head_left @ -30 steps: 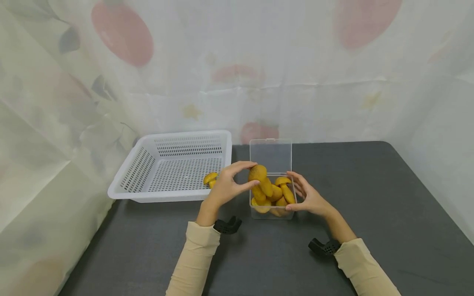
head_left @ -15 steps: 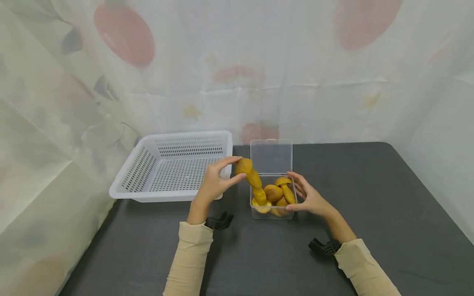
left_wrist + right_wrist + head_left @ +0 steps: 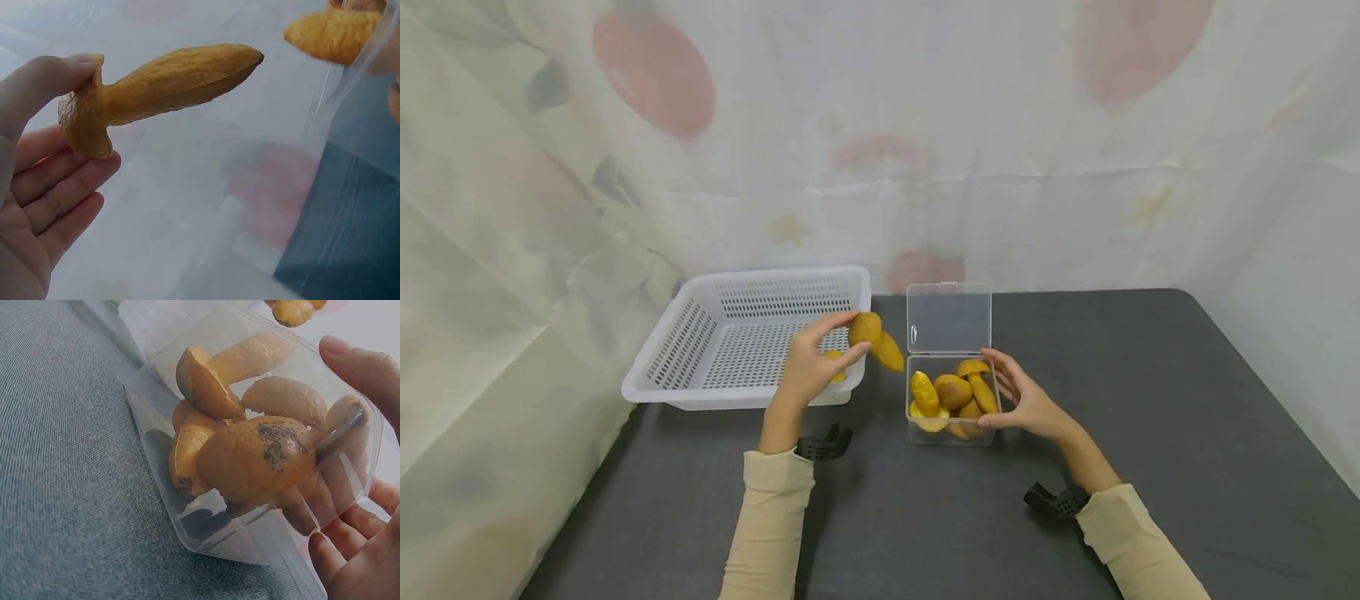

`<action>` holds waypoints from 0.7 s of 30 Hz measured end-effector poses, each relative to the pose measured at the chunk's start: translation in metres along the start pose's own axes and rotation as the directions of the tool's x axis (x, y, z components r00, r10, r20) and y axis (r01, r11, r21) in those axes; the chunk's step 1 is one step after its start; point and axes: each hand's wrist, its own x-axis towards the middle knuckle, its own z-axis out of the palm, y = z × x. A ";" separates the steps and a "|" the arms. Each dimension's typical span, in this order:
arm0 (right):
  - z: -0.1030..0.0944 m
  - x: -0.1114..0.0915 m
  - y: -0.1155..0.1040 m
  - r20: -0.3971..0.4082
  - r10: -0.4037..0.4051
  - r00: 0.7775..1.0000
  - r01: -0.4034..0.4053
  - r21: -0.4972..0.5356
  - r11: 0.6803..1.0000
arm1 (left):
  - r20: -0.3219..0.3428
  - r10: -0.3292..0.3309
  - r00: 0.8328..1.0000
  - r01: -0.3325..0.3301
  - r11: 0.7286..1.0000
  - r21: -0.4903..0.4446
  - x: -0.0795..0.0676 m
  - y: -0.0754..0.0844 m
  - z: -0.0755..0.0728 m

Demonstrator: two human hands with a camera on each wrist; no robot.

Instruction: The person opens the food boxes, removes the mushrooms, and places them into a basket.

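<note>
In the head view my left hand (image 3: 808, 367) pinches a yellow-brown mushroom (image 3: 865, 328) by its cap, over the right rim of the white basket (image 3: 700, 392). The left wrist view shows the thumb on one side of the cap (image 3: 87, 119) and fingertips on the other, with the stem pointing away. My right hand (image 3: 1030, 404) grips the right side of a clear plastic box (image 3: 955, 435), thumb at the front and fingers farther back. Several mushrooms (image 3: 953, 390) lie inside it, seen through the wall in the right wrist view. The box's lid (image 3: 949, 317) stands raised.
One more yellow mushroom (image 3: 837, 375) sits in the basket's right end, partly hidden by my left hand. The dark grey table (image 3: 1150, 417) spreads under everything. A printed curtain (image 3: 1037, 125) hangs behind, and another (image 3: 475, 333) on the left.
My left hand has lifted the mushroom out from the clear box and moved it left to the basket's right edge. The right hand has stayed on the box.
</note>
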 end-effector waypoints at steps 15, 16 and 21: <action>0.000 -0.003 0.004 -0.022 -0.038 0.999 0.038 -0.024 0.999 | -0.091 -0.097 0.991 0.112 0.978 0.178 -0.014 -0.022 -0.041; 0.000 -0.003 0.004 -0.028 -0.043 0.999 0.042 -0.021 0.999 | -0.099 -0.104 0.990 0.121 0.975 0.185 -0.015 -0.023 -0.044; 0.002 -0.002 0.007 -0.054 -0.087 0.995 0.087 0.002 0.996 | -0.132 -0.135 0.982 0.162 0.961 0.224 -0.019 -0.028 -0.058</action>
